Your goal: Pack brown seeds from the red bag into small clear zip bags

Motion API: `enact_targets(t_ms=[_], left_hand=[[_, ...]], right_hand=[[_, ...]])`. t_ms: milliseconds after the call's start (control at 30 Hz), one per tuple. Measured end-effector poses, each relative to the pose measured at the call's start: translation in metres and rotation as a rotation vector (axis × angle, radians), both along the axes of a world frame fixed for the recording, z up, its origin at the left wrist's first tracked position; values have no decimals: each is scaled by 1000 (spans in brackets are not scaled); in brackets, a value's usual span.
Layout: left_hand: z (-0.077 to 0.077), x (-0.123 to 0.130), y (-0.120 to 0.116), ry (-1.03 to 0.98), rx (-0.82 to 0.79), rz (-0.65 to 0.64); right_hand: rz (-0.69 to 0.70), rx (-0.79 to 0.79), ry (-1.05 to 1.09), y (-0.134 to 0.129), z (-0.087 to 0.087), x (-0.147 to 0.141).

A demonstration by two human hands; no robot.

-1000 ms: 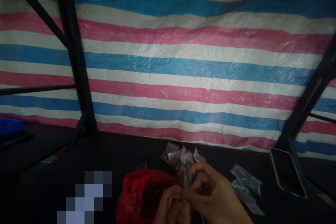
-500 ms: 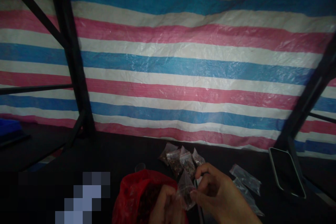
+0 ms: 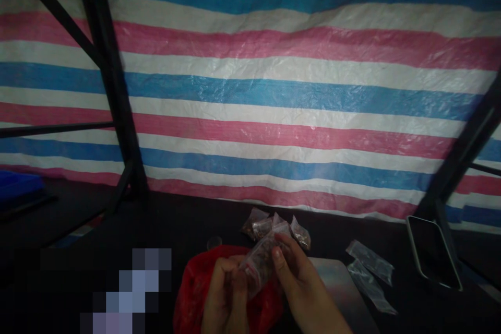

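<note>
Above the red plastic bag (image 3: 195,276), a small clear zip bag (image 3: 254,276) slants between my two hands. My left hand (image 3: 225,295) pinches its near end, where a reddish strip shows. At its far side my right hand (image 3: 303,287) grips it between thumb and fingers. Dark bits show through the plastic, though I cannot tell how many are inside. Just beyond lie several filled zip bags, one on the right (image 3: 300,233) holding brownish bits. My hands and the clear bag cover part of the red bag's opening.
Right of my right hand is a flat silvery plate (image 3: 340,292). Flat clear bags (image 3: 371,261) and a phone (image 3: 434,253) lie further right. A small clear round piece (image 3: 214,242) sits behind the red bag. Black frame posts (image 3: 121,115) stand before a striped sheet (image 3: 293,120).
The small bag in my hands has tilted and swung toward the back right. My right hand has moved down beside it, baring the silvery plate. The view has shifted slightly.
</note>
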State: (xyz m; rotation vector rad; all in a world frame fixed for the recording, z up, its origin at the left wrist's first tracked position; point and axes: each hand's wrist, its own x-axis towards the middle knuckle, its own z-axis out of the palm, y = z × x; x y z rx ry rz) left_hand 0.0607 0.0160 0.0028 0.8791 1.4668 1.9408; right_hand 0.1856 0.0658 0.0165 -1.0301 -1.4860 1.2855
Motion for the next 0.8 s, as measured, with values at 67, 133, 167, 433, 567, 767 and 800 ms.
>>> enact_targets(t_ms=[67, 133, 167, 433, 567, 767, 800], left_hand=[[-1, -4, -1, 10, -20, -8], [-4, -8, -2, 17, -19, -8], [-6, -11, -3, 26, -13, 0], [-21, -38, -11, 305, 143, 198], [-28, -48, -13, 435, 187, 316], [-41, -72, -18, 540, 146, 217], [-43, -74, -18, 516, 139, 207]], right_hand=[[9, -36, 47, 0, 1, -12], [-1, -26, 59, 1, 2, -21], [-21, -8, 47, 2, 2, -24], [-269, 342, -276, -1, -13, -37], [-197, 500, -432, -7, -9, -41], [-158, 524, -526, -8, -4, -45], [-150, 532, -529, -8, -3, -46]])
